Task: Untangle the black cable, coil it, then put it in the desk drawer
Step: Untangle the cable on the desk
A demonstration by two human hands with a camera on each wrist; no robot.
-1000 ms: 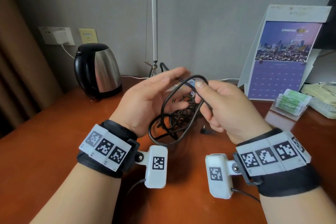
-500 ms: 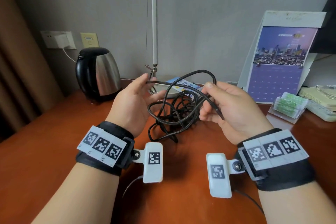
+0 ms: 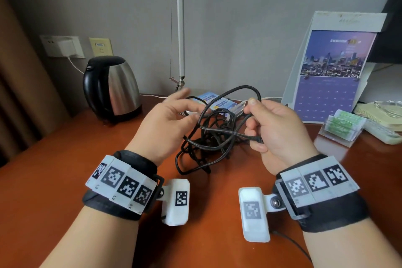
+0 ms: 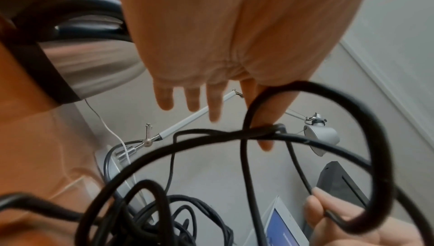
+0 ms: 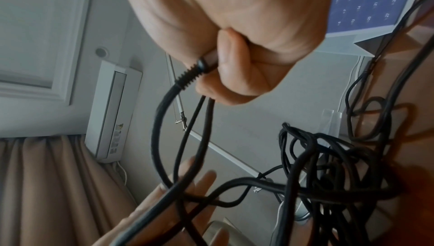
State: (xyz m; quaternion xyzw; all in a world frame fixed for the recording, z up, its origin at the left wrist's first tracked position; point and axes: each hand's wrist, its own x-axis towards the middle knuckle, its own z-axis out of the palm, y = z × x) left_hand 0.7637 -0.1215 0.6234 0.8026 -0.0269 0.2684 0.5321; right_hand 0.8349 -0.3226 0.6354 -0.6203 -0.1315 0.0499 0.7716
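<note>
Black cable (image 3: 208, 135): thin, matte, a tangled knot of loops hanging between the hands and trailing onto the desk (image 3: 54, 180) below the fingers, one end with a ribbed strain relief. Right hand (image 3: 276, 130) pinches a loop at thumb and forefinger with the plug end curled under the lower fingers; left hand (image 3: 167, 124) has fingers straight and spread, strands draped across them, where half a second ago it gripped a strand. Kettle (image 3: 111, 87) stands beyond the left fingers, calendar (image 3: 330, 76) beyond the right, bare desk near the wrists.
</note>
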